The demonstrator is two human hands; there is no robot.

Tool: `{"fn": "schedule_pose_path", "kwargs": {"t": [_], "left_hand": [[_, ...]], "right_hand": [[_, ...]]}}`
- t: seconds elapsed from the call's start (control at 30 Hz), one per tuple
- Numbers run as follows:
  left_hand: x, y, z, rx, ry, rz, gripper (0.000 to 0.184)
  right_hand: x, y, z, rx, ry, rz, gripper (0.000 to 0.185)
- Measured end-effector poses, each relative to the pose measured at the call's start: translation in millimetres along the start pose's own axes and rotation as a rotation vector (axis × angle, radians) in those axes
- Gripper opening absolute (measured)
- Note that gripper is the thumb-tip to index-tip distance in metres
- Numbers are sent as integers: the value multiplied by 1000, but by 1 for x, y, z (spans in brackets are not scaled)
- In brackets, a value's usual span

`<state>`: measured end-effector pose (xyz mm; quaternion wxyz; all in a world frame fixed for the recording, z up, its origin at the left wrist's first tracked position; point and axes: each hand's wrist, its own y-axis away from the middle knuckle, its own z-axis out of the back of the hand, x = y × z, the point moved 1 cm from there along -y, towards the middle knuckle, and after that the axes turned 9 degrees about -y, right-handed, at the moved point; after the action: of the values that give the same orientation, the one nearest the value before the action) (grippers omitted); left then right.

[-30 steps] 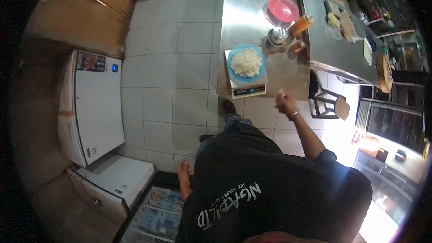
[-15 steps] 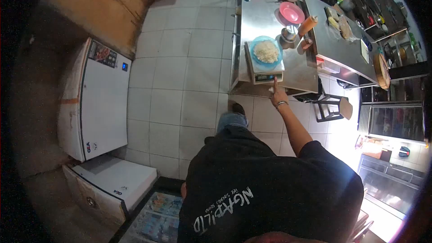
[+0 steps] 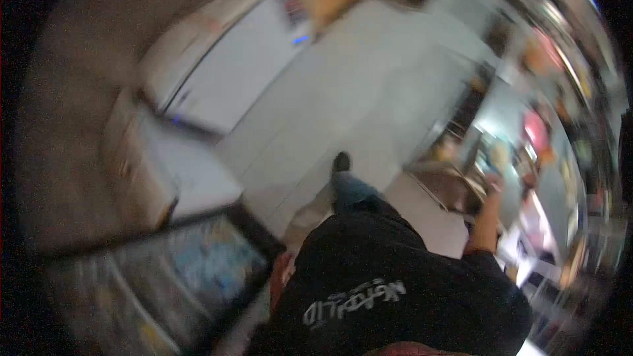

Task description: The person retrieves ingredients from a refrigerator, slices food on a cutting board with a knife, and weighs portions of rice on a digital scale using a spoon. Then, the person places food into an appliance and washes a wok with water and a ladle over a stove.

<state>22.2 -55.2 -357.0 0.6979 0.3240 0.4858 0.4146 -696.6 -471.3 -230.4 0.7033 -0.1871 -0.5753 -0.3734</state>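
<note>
My right hand (image 3: 493,183) reaches out to the right, to the near edge of the steel table. Motion smears its fingers, so their pose is unclear. Just beyond it is the light-blue plate (image 3: 485,152) with a pale heap of rice (image 3: 500,155), both badly blurred. The kitchen scale under the plate cannot be made out. Farther back stands the pink bowl (image 3: 535,130). Of my left side, only a sliver of skin (image 3: 283,273) shows beside the black shirt; its fingers are hidden.
Two white chest freezers (image 3: 231,66) (image 3: 191,165) stand at the left. A dark-framed glass-topped case (image 3: 217,257) is at lower left, close to my body. Pale floor tiles (image 3: 356,92) run between freezers and table. Blurred shelving lines the far right.
My view has swung round sharply, and the table now appears farther right and tilted. Half a second ago my right index finger touched the scale's panel; now the hand is smeared near the plate.
</note>
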Motion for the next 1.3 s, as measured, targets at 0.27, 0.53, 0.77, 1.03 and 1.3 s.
{"fn": "schedule_pose_path", "kwargs": {"t": [0.27,0.53,0.77,1.03,1.3], "left_hand": [[56,-75,27,-207,597,-209,38],[23,-145,167,-751,421,-490,25],[-58,-135,380,331,1650,-1050,38],[-112,-175,668,-1189,1229,-358,45],[-39,-303,820,-1015,1594,-565,48]], "right_hand": [[3,-12,-133,207,-106,-298,53],[27,13,-213,204,-124,-371,43],[43,64,-331,492,-250,-475,35],[28,219,-479,1062,-423,-973,26],[128,342,-530,1294,-330,-2043,26]]}}
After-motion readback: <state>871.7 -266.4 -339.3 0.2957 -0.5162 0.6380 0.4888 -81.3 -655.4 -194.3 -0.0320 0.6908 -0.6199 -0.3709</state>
